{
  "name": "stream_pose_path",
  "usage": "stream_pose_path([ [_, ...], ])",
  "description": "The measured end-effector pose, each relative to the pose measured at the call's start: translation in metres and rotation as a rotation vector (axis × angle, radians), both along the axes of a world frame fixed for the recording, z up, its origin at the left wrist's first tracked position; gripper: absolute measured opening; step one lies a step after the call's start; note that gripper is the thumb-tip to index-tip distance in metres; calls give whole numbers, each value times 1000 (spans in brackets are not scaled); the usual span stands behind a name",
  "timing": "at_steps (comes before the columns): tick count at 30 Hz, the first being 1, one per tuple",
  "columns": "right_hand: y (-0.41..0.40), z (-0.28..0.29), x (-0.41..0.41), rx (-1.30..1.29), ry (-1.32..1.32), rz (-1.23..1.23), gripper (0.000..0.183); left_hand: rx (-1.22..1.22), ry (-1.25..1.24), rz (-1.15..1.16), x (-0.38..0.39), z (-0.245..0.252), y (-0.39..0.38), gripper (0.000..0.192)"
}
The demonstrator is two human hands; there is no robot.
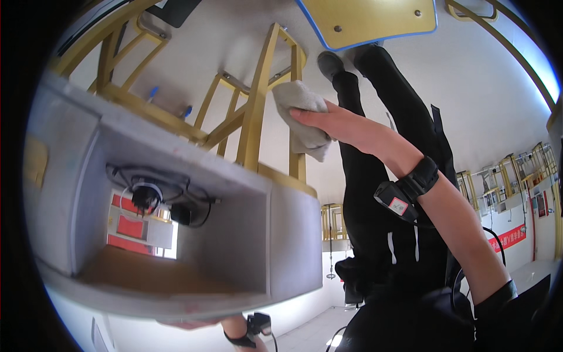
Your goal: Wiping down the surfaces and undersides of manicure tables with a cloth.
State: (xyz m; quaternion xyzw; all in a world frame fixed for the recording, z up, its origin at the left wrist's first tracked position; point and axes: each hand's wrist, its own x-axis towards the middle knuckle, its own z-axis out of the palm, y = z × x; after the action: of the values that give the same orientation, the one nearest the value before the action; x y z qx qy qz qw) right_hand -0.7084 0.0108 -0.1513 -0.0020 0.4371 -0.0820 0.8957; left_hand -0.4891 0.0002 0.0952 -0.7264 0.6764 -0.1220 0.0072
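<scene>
My right hand [323, 119] grips a folded light grey cloth [303, 119], thumb on its face. The cloth is beside the yellow metal legs [259, 97] of the furniture. At the bottom, my left hand [191, 324] shows only in part at the edge of a grey desk [294, 237]; its fingers are hidden behind it. The desk's open compartment [237, 237] faces me, with black cables [189, 189] and a black plug adapter [181, 214] inside. Both wrists wear black straps with small devices.
The room appears upside down. A yellow board with blue edging [374, 22] is at the top, near my shoes. Yellow stool frames [136, 53] stand at the upper left, with small blue objects [188, 111] nearby. More yellow-framed furniture [510, 176] is at the right.
</scene>
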Motion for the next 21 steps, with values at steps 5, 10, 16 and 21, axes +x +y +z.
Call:
stream_pose_path([
  [5, -13, 35, 4, 16, -98, -92, 56, -120, 400, 245, -14, -25, -5, 25],
  [10, -23, 57, 37, -189, -23, 6, 60, -128, 487, 285, -17, -20, -12, 11],
  [16, -33, 53, 61, 116, 151, 104, 83, 34, 264, 117, -7, -8, -8, 24],
  [21, -37, 33, 80, 262, 304, 79, 87, 27, 318, 147, -14, -13, -7, 29],
])
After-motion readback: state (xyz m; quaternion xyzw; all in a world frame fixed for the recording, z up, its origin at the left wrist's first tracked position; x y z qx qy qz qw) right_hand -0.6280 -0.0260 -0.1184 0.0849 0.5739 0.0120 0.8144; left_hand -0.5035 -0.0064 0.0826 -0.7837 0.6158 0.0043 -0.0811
